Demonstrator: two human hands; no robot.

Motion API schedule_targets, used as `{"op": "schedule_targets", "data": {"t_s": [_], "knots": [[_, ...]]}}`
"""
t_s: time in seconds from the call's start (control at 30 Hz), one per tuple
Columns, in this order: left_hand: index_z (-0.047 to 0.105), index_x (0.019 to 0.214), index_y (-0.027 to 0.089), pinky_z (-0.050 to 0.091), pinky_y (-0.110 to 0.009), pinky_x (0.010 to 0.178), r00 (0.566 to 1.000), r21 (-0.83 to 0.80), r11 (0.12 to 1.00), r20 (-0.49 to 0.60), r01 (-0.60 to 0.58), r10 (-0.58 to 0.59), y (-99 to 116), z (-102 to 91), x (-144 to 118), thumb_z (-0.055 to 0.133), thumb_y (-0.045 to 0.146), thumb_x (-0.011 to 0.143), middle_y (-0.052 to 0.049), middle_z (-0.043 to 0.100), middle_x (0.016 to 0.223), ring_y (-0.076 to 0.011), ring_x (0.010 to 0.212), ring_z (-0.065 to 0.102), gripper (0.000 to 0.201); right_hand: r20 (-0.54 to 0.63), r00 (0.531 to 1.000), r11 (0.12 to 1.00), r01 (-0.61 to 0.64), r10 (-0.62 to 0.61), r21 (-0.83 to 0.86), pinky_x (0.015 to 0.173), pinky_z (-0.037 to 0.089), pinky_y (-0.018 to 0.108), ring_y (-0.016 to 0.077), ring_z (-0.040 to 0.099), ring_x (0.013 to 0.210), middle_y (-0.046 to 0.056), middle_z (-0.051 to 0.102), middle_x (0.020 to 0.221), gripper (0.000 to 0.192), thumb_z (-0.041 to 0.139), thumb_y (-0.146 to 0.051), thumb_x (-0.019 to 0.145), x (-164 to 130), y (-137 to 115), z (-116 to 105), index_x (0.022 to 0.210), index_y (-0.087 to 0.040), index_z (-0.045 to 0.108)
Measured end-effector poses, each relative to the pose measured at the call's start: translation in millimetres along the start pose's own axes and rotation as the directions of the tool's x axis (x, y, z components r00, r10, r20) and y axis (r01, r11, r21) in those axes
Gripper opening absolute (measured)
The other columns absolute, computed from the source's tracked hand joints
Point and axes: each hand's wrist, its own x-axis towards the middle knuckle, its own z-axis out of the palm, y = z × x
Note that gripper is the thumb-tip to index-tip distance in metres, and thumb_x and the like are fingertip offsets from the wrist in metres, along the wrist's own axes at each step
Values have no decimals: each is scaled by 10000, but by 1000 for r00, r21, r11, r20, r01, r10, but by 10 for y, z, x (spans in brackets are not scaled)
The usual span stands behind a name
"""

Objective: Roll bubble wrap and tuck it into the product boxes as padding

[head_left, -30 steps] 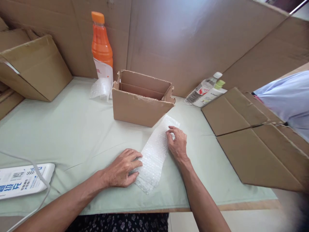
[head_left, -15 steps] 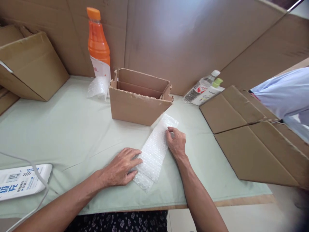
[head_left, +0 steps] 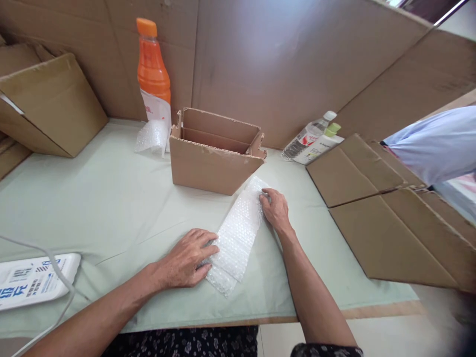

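Open cloth (head_left: 92, 198) left of bubble wrap (head_left: 238, 233); open-topped box (head_left: 215, 153) blocks behind, flat cardboard (head_left: 390, 218) right.

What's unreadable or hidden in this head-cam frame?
- Floor of the open cardboard box: hidden by its front wall.
- Underside of the bubble wrap: lies flat, pressed by the left hand and right hand.
- White packet: cut off by the left edge, print too small.
- Clear bottle label: too small.
- Person in a light sleeve: cut off by the right edge.
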Motion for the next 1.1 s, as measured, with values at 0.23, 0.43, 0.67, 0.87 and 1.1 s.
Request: {"op": "schedule_targets", "data": {"t_s": [0.23, 0.43, 0.67, 0.87, 1.1], "knots": [[638, 1154, 195, 477, -513, 1012, 1000, 15, 1000, -2, -13, 13, -7, 5, 7, 599, 151, 840, -145, 620, 1343, -316, 1206, 569, 319, -27, 999, 1000, -20, 20, -23, 897, 426, 457, 295, 585, 1012, 103, 715, 1070, 277, 515, -382, 886, 51, 29, 100, 967, -226, 729], [631, 1153, 201, 475, -506, 1017, 1000, 15, 1000, 5, -6, 5, 0, -1, 7, 597, 145, 839, -137, 620, 1347, -311, 1215, 565, 320, -88, 996, 999, 5, -9, -39, 942, 387, 474, 306, 571, 1063, 114, 718, 1042, 228, 501, -317, 908, -34, -95, 2, 908, -212, 704], [629, 1152, 184, 471, -520, 1017, 1000, 4, 1000, 8, -4, 4, -5, 1, 7, 601, 137, 829, -145, 619, 1346, -320, 1215, 560, 328, -140, 990, 998, -9, 0, -66, 1023, 367, 536, 348, 502, 1269, 162, 571, 1419, 351, 540, -282, 871, -68, -119, -3, 1189, -199, 665], [633, 1159, 174, 470, -520, 1021, 1000, 4, 1000, 17, 1, -1, 1, -3, 6, 597, 138, 836, -146, 621, 1352, -323, 1222, 561, 327, -17, 1000, 999, -11, 10, -32, 994, 410, 534, 344, 546, 1223, 160, 636, 1346, 359, 505, -320, 897, -88, -77, 34, 1179, -198, 691], [639, 1150, 178, 466, -505, 1030, 1000, 7, 1000, 28, 12, -12, 13, -21, 15, 603, 149, 838, -137, 623, 1359, -315, 1227, 559, 315, 1, 997, 996, 81, -81, 33, 979, 414, 454, 287, 586, 1150, 89, 718, 1196, 249, 550, -332, 887, -136, -208, 46, 1014, -224, 735]]}}
